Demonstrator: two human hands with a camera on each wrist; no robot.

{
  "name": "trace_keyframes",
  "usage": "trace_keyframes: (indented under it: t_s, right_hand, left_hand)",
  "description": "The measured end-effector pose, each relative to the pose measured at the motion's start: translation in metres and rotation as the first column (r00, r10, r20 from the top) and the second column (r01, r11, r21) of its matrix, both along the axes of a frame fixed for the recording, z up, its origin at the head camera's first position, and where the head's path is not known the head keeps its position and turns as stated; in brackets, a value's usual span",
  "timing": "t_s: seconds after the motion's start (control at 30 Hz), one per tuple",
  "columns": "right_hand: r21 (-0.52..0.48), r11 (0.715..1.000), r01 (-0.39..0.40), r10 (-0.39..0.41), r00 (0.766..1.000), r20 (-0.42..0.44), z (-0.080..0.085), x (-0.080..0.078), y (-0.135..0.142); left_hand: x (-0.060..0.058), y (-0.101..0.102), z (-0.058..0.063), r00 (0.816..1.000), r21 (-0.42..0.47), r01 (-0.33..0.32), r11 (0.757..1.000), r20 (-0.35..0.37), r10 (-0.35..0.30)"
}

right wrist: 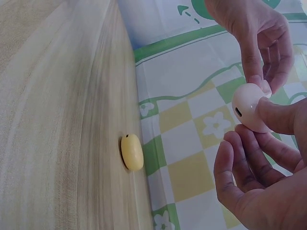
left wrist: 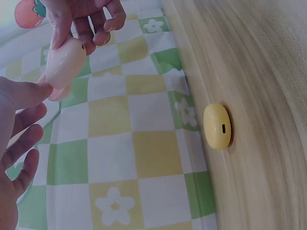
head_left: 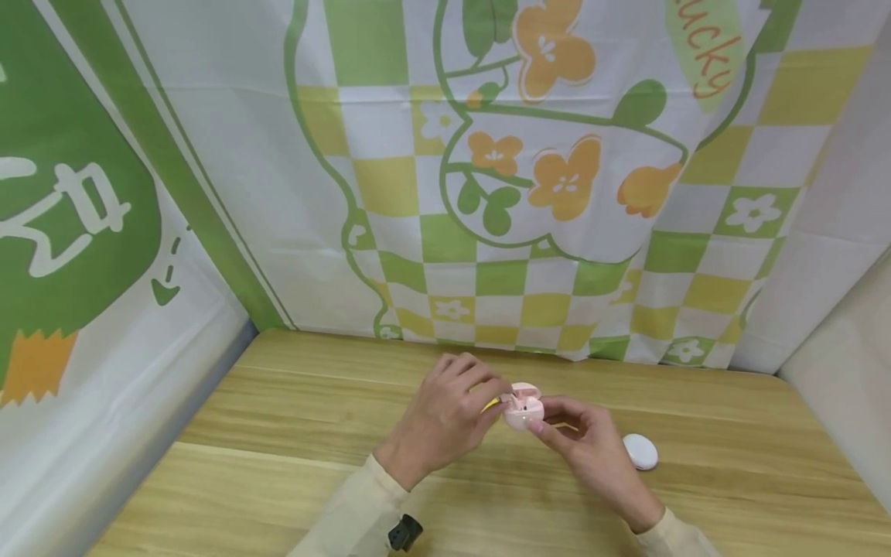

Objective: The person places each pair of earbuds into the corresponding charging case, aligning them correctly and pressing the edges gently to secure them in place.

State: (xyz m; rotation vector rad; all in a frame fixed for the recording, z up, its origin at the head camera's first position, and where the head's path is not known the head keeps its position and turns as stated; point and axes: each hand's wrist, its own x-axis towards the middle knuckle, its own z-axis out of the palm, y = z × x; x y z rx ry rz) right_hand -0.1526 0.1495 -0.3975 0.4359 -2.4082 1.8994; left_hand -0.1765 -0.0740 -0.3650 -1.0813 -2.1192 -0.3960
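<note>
A pale pink earbud case [head_left: 524, 418] hangs above the table with its lid [head_left: 527, 388] raised. My right hand [head_left: 592, 449] holds it from the right, thumb on its front and fingertips at its far side. From the left, my left hand [head_left: 445, 414] reaches the case's opening, thumb and forefinger pinching a small pale earbud [head_left: 507, 398], mostly hidden by the fingertips. In the right wrist view the case [right wrist: 249, 103] turns its charging port outward. The left hand's other fingers lie loosely curled, clear of the case in the left wrist view.
A yellow case [left wrist: 217, 126] with a dark port rests on the wooden table [head_left: 278, 418]. Close by my right wrist lies a round white case [head_left: 640, 452]. A patterned cloth [head_left: 445, 255] hangs behind the table's far edge. A small black clip [head_left: 405, 533] is by the left sleeve.
</note>
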Motion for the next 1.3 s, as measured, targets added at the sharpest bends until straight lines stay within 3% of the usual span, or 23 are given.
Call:
trace_keyframes:
  t_s: [0.73, 1.3]
  right_hand:
    - [0.033, 0.999, 0.011, -0.009, 0.999, -0.041, 0.007, 0.000, 0.004]
    - [0.028, 0.999, 0.033, -0.031, 0.998, -0.050, 0.011, -0.002, 0.003]
  left_hand:
    - [0.002, 0.003, -0.005, 0.989, 0.123, 0.055, 0.991, 0.130, -0.072]
    - [-0.001, 0.005, -0.005, 0.989, 0.152, 0.066, 0.986, 0.122, -0.085]
